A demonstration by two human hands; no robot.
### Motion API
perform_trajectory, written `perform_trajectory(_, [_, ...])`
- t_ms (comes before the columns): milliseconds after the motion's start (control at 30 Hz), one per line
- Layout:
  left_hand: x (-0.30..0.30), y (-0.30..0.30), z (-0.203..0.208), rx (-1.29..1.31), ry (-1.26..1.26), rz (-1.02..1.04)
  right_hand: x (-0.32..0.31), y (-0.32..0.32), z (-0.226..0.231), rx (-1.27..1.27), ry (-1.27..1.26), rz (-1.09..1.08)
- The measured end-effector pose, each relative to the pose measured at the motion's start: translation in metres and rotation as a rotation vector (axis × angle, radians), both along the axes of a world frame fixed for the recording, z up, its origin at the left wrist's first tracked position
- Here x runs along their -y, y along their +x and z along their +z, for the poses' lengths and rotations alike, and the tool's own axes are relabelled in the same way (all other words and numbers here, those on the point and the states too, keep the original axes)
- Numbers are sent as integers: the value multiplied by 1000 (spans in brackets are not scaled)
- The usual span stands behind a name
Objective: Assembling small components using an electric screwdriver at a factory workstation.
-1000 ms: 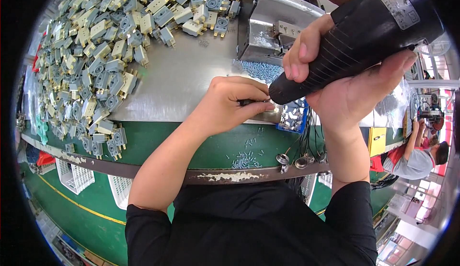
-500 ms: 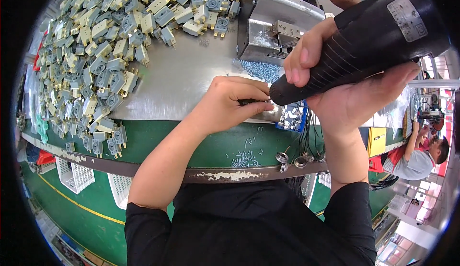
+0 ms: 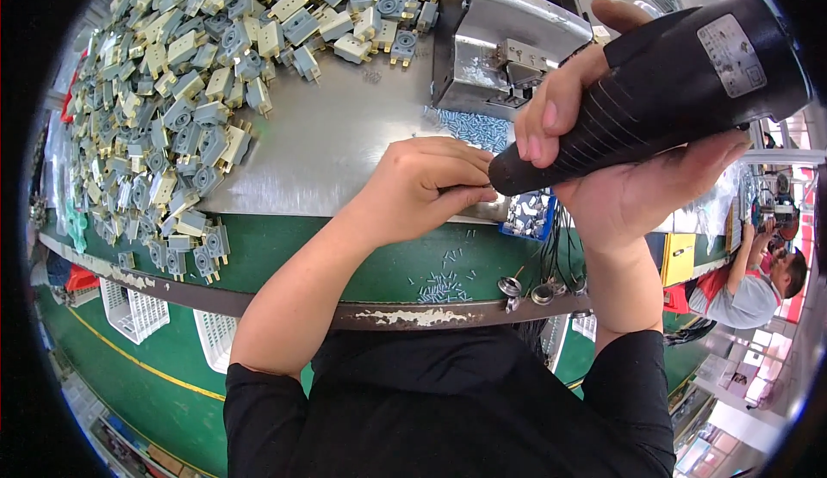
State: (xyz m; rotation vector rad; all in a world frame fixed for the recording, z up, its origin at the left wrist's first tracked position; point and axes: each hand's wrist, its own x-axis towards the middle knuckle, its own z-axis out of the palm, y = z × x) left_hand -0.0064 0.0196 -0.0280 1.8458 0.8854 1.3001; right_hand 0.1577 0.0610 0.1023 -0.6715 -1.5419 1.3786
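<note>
My right hand is wrapped round a black electric screwdriver, its narrow end slanting down to the left. At that end my left hand is closed, thumb and fingers pressed together right beside the nose of the screwdriver. What the left fingers pinch is hidden behind them and the nose. Just beyond the fingertips lies a heap of small bluish screws on the metal sheet. A blue tray with small white and silver metal parts stands under the screwdriver.
Grey and cream plug-like blocks with brass pins are piled at left. A metal fixture stands at the back. Loose screws and round metal caps on black wires lie near the table's front edge. Another person works at far right.
The screwdriver and my right hand have shifted slightly down and right, the nose now closer against my left fingertips. My left hand has moved very little and stays closed.
</note>
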Motion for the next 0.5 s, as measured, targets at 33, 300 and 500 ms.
perform_trajectory(33, [0,0,-1,-10,6,-5,-1,2,-3,-15,-4,19])
perform_trajectory(300, [4,3,-2,6,-144,64,-3,-1,-14,-50,0,-48])
perform_trajectory(500, [0,2,-10,-104,-96,17,-11,4,-20,-130,103,257])
